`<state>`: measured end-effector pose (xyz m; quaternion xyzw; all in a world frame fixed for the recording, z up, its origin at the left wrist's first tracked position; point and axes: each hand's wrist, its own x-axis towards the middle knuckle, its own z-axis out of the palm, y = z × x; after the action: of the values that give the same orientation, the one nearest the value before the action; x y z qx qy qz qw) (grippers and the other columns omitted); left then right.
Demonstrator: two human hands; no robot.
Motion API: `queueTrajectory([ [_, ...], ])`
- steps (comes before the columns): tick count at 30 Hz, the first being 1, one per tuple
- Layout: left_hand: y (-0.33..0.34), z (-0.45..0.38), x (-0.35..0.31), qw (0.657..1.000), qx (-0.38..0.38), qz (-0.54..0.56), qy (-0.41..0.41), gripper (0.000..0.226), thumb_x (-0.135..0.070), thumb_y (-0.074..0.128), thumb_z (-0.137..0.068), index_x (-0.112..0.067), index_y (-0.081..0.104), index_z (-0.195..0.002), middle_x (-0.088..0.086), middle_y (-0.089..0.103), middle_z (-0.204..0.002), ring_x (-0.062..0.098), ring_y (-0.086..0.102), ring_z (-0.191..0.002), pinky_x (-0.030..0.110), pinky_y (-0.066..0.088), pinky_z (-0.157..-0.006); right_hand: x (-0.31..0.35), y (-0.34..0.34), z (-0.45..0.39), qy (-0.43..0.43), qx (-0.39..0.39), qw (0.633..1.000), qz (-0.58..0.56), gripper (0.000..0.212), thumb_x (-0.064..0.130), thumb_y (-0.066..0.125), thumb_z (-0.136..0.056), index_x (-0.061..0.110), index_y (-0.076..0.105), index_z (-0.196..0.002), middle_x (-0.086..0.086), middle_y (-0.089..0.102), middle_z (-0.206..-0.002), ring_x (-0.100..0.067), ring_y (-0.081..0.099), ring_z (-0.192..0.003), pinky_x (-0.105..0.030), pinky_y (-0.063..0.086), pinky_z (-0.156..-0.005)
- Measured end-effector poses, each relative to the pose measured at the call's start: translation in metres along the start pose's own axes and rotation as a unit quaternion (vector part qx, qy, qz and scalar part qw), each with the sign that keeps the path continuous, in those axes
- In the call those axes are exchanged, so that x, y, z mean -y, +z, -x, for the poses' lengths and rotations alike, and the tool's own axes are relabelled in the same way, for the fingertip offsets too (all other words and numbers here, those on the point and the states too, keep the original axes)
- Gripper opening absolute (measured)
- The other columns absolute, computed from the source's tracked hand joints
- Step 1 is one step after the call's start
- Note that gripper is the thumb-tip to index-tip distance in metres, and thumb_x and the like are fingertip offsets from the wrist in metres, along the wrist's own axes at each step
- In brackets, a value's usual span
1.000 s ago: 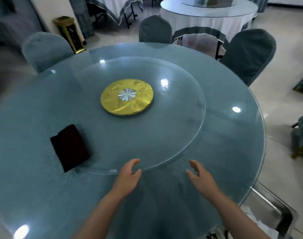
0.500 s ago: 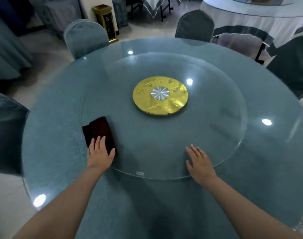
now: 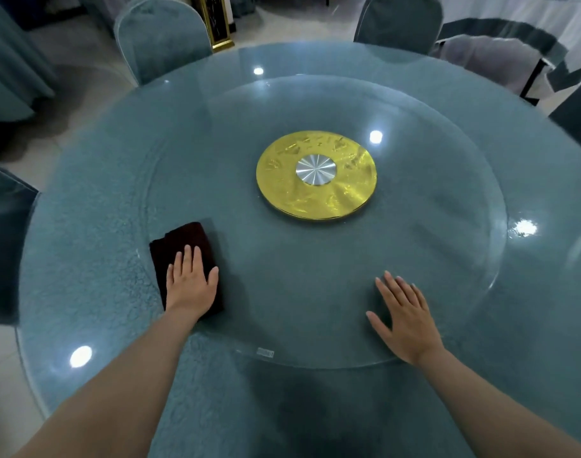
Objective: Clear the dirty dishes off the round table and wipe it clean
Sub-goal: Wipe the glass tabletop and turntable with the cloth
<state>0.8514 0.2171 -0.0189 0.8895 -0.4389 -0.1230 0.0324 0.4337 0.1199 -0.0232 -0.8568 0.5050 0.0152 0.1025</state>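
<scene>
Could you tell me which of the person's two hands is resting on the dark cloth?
The left hand lies flat on the dark cloth; the right hand rests on bare glass.

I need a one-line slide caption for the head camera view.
Left hand presses a dark cloth on the glass turntable; right hand lies flat beside.

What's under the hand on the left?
The left hand lies flat on a dark folded cloth, which rests on the glass turntable. The part of the cloth beneath the palm is covered, so any dirt there can't be seen.
</scene>
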Motion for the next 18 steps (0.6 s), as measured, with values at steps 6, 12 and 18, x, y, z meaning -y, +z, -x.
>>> queueTrajectory([
  [6,0.028,0.07,-0.04,0.984,-0.038,-0.048,0.165,0.073,-0.055,0.021,-0.096,-0.007,0.031,-0.15,0.013,0.029,-0.157,0.029,0.027,-0.145,0.045,0.021,-0.117,-0.008,0.002,-0.004,0.015,-0.032,0.999,-0.041,0.065,0.061,0.027,-0.093,0.029,0.035,-0.149,0.01,0.023,-0.158,-0.01,0.017,-0.147,-0.032,0.005,-0.122],
  [12,0.04,0.09,-0.071,0.945,-0.011,-0.067,0.32,0.062,-0.049,0.023,-0.1,-0.015,0.03,-0.151,0.004,0.027,-0.158,0.021,0.024,-0.146,0.042,0.022,-0.116,-0.019,0.007,-0.008,0.015,-0.055,0.997,-0.049,0.056,0.05,0.029,-0.096,0.028,0.042,-0.146,0.007,0.033,-0.155,-0.016,0.028,-0.145,-0.033,0.01,-0.121],
  [18,0.006,-0.061,-0.005,0.997,-0.043,-0.024,0.057,0.07,-0.048,0.02,-0.096,-0.004,0.027,-0.151,0.013,0.023,-0.158,0.029,0.023,-0.146,0.044,0.014,-0.119,-0.02,0.007,-0.01,0.009,-0.063,0.997,-0.039,0.052,0.043,0.031,-0.098,0.027,0.045,-0.145,0.006,0.036,-0.154,-0.016,0.031,-0.144,-0.036,0.016,-0.12],
])
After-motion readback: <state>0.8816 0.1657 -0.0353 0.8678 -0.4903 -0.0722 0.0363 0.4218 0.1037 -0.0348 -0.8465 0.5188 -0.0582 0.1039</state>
